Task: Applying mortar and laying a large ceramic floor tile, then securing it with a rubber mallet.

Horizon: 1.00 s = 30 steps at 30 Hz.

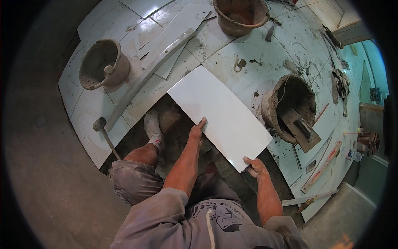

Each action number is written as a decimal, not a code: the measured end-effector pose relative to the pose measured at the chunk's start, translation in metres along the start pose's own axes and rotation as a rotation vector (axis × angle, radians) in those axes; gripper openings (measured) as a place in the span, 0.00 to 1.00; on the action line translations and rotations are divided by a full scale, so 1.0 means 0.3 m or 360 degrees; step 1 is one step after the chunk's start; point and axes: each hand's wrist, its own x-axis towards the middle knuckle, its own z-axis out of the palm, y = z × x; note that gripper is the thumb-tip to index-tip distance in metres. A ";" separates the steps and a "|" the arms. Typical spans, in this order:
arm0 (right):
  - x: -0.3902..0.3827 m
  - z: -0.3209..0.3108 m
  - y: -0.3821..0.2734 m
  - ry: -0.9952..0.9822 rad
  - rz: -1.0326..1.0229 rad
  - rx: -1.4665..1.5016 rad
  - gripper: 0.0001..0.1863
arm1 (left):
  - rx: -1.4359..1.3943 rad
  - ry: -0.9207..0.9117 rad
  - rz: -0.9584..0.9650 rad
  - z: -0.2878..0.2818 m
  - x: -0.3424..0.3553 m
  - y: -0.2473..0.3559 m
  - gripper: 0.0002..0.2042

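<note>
A white rectangular tile [222, 116] lies aslant in front of me, its glossy face up. My left hand [197, 132] is closed on the tile's near long edge, thumb on top and fingers hidden underneath. At its near corner my right hand [256, 167] pinches the edge, thumb on the face and the other fingers partly out of sight below. Under the near side of the tile is a dark unpaved strip where my socked foot [154, 128] rests. The tile's far part overlaps the laid tile floor [215, 62]; whether it touches there I cannot tell.
Mortar-crusted buckets stand left [116, 79], at the back [236, 27] and right [269, 101], the right one holding a flat trowel [306, 137]. A long metal straightedge [145, 76] and a mallet [99, 124] lie left; a red-and-white level [325, 166] lies right.
</note>
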 end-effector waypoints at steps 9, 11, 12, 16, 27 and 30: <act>0.041 0.036 0.054 0.0313 -0.0129 -0.0404 0.27 | 0.0545 0.0565 -0.0124 0.040 0.033 0.048 0.27; 0.072 -0.008 0.085 0.0389 -0.0187 -0.0381 0.25 | 0.0527 0.0542 -0.0155 0.021 0.045 0.056 0.26; 0.087 -0.001 0.088 0.0448 -0.0163 -0.0382 0.26 | 0.0486 0.0545 -0.0152 -0.004 0.045 0.060 0.26; 0.190 -0.025 0.143 0.0553 -0.0148 -0.0385 0.28 | 0.0433 0.0570 -0.0024 -0.030 0.026 0.082 0.13; 0.284 0.011 0.120 0.1087 0.0198 -0.0312 0.29 | 0.0578 0.0556 -0.0113 -0.027 0.017 0.099 0.22; 0.356 -0.118 0.192 0.0918 0.0130 -0.0953 0.27 | 0.0474 0.0497 -0.0164 -0.031 0.033 0.077 0.23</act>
